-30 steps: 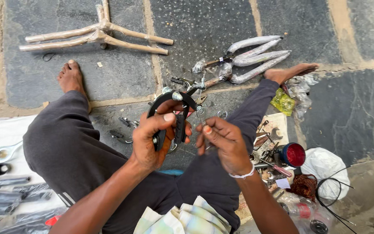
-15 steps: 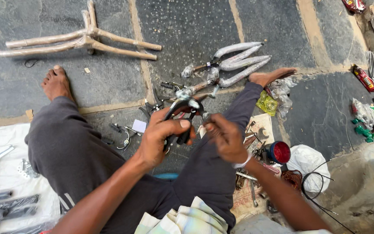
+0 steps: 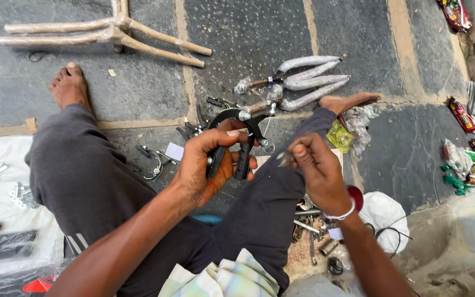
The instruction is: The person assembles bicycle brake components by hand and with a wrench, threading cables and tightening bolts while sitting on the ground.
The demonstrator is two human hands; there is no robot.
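The left hand (image 3: 204,168) was closed around a black bicycle brake caliper (image 3: 236,140), held up over the lap so its bolt end faced the right hand (image 3: 317,170). That hand was pinched shut on a small metal part (image 3: 282,159) just beside the caliper, seemingly kept close for fitting. Wrapped fork parts (image 3: 303,82) lay on the stone floor (image 3: 138,82) beyond, and loose bolts (image 3: 309,223) lay by the right knee. Compared with half a second earlier, the hands had stayed together on the caliper while the view shifted right, showing more snack packets (image 3: 468,159)
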